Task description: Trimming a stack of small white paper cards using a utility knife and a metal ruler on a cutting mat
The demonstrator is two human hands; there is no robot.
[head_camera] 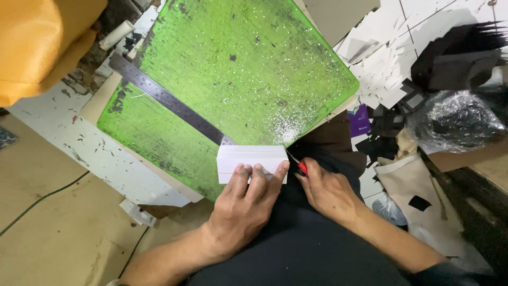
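One stack of white cards [252, 159] lies at the green cutting mat's [233, 63] near edge against a steel ruler [169, 100]. Left hand [244, 204] presses it flat, fingers spread; right hand [329, 191] grips a red-handled knife [299, 165] at its right edge. Paper offcuts [383, 69] lie well apart; trimming appears under way.

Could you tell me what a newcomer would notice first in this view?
Probably the bright green cutting mat, scored and flecked with white, filling the upper middle, a dark metal ruler lying slantwise across it. At its near edge the left hand presses a white paper stack, and the right hand holds a red-handled knife beside it.
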